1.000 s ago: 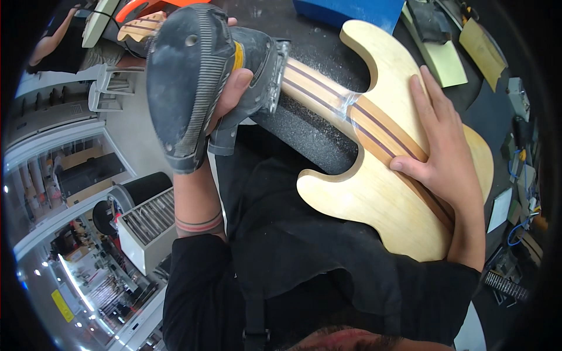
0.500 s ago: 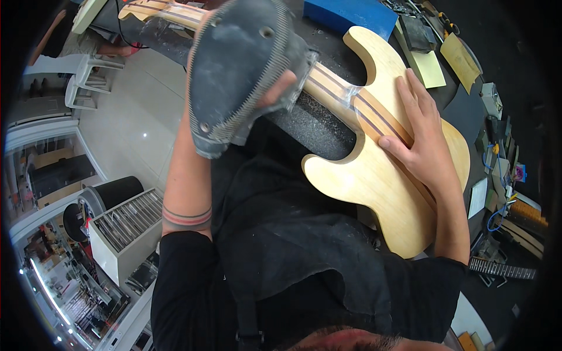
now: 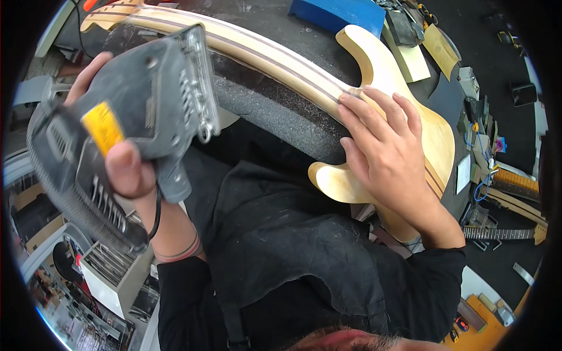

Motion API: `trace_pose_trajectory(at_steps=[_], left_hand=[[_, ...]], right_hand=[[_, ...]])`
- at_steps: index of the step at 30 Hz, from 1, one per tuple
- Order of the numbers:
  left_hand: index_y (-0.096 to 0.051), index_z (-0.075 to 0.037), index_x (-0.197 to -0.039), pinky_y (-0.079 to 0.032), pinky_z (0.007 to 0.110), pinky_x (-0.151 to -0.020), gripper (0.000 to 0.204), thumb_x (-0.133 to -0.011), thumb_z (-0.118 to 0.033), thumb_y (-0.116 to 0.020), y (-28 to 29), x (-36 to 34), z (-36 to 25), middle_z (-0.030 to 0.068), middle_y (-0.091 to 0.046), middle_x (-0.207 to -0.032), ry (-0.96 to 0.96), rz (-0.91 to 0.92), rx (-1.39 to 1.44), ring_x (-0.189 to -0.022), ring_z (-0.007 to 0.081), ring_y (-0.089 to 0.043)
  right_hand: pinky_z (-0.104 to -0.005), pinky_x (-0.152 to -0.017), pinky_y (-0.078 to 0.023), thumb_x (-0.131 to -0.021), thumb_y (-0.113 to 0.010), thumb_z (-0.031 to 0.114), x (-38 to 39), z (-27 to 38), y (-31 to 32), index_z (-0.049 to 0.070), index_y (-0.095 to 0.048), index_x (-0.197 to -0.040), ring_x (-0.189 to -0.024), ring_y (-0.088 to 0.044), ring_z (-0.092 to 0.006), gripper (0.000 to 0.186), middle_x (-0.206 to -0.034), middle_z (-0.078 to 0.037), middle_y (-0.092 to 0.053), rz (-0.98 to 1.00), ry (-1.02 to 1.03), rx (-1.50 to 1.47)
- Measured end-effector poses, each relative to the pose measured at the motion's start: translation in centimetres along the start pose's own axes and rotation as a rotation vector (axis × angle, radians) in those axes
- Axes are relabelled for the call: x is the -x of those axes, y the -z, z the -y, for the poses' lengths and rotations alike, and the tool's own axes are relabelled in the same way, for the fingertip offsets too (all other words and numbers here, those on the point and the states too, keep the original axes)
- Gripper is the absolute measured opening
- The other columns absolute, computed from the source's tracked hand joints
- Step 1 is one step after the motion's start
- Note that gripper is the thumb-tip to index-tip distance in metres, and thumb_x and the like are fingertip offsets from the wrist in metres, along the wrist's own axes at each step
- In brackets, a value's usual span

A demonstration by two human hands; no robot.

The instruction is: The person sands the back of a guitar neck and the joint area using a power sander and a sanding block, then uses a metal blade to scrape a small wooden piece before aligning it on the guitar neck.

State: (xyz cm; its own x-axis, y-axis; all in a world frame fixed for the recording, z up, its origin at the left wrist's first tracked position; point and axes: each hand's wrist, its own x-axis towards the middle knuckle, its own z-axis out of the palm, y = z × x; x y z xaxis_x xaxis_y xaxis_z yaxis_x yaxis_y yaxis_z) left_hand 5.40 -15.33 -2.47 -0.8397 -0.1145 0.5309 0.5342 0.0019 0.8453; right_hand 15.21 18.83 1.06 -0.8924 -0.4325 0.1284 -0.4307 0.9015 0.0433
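Note:
An unfinished light-wood guitar [image 3: 430, 126] lies at a slant across the dark worktop and close to my apron, with brown stripes running along its neck and body. Its striped neck [image 3: 257, 50] stretches to the headstock at the upper left. My left hand [image 3: 132, 172] is wrapped round a dusty grey electric sander [image 3: 167, 96] with a yellow label; the sander is tilted up on its side, apart from the wood. My right hand [image 3: 389, 146] lies open on the guitar where neck meets body, its fingers extended over the stripes.
Pale dust covers the black worktop [image 3: 275, 111] below the neck. A blue block [image 3: 339, 14] stands beyond the body, near yellow sheets [image 3: 440, 50]. Small tools and a separate fretted neck [image 3: 497, 234] lie at the right. Left of me stands a white-sided rack [image 3: 111, 281].
The sander in my left hand has swung left and lower, turning to show its side and uncovering the neck. My right hand has slid from the body toward the neck joint.

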Motion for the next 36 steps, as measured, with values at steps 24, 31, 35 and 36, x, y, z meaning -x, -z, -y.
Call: trace_pose_trajectory(at_steps=[24,31,35,36], left_hand=[[-0.044,0.022,-0.152,-0.060,0.042,-0.109,0.121,-0.077,-0.066,-0.082,1.3,-2.4,1.6,0.0315,-0.066,-0.136,0.149,0.256,-0.187,-0.122,0.0365,-0.074],[-0.041,0.020,-0.155,-0.059,0.041,-0.109,0.117,-0.084,-0.063,-0.084,-6.2,-2.7,-0.9,0.0317,-0.066,-0.139,0.114,0.357,-0.337,-0.122,0.0346,-0.074],[-0.048,0.019,-0.152,-0.062,0.041,-0.103,0.107,-0.086,-0.058,-0.084,-8.1,-3.8,0.1,0.0297,-0.067,-0.135,-0.013,0.500,-0.418,-0.117,0.0326,-0.075],[-0.051,0.018,-0.151,-0.062,0.040,-0.101,0.105,-0.086,-0.057,-0.084,-8.8,-3.7,0.5,0.0287,-0.068,-0.134,-0.026,0.517,-0.408,-0.115,0.0316,-0.075]], right_hand=[[-0.0585,-0.119,-0.039,-0.085,-0.082,0.014,-0.8,-5.3,0.0,0.011,-0.081,-0.113,-0.118,-0.072,-0.0302,0.028,-0.118,-0.004,-0.077,-0.010,0.174,-0.395],[-0.0373,-0.086,-0.050,-0.090,-0.082,-0.003,0.7,-10.9,-2.7,0.004,-0.071,-0.098,-0.087,-0.066,-0.0268,0.015,-0.088,-0.006,-0.068,-0.347,-0.249,-0.531],[-0.0382,-0.062,-0.040,-0.097,-0.081,0.007,2.9,-12.7,-2.8,0.002,-0.058,-0.078,-0.062,-0.050,-0.0241,0.030,-0.068,-0.008,-0.051,-0.210,-0.293,-0.468],[-0.0390,-0.060,-0.039,-0.098,-0.080,0.008,3.4,-12.8,-3.0,0.002,-0.057,-0.076,-0.059,-0.048,-0.0241,0.033,-0.066,-0.009,-0.048,-0.163,-0.308,-0.458]])
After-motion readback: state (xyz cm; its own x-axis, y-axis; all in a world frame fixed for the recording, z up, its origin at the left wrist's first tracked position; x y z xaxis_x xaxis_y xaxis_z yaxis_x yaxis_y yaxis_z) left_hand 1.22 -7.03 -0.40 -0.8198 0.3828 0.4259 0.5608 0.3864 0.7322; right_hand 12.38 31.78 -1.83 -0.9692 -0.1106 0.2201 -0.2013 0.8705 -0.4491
